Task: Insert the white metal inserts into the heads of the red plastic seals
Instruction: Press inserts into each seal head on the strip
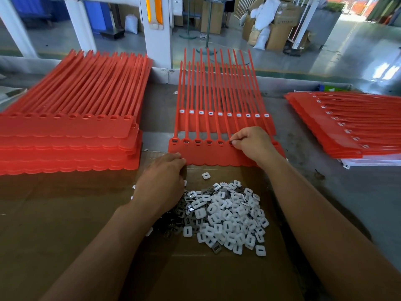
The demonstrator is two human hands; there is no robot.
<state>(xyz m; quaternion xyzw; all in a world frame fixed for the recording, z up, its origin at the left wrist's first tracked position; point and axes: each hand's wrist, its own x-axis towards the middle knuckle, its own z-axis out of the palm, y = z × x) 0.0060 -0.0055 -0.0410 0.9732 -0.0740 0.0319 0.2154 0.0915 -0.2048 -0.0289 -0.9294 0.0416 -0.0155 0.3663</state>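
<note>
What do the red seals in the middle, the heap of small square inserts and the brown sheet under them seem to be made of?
The red seals: moulded plastic, smooth and slightly glossy, with thin tails. The inserts: white ones look like matte plastic, grey toothed ones like metal, some glinting. The brown sheet: probably cardboard, matte, with a crease line.

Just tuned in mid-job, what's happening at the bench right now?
A person is fitting inserts into the near sheet of red seals. The right hand pinches a small insert at its sixth head from the left; the five heads before it already hold dark pieces. The left hand rests over the pile of loose inserts; whether it holds one is hidden. The far sheet behind shows white inserts in all ten heads.
</note>
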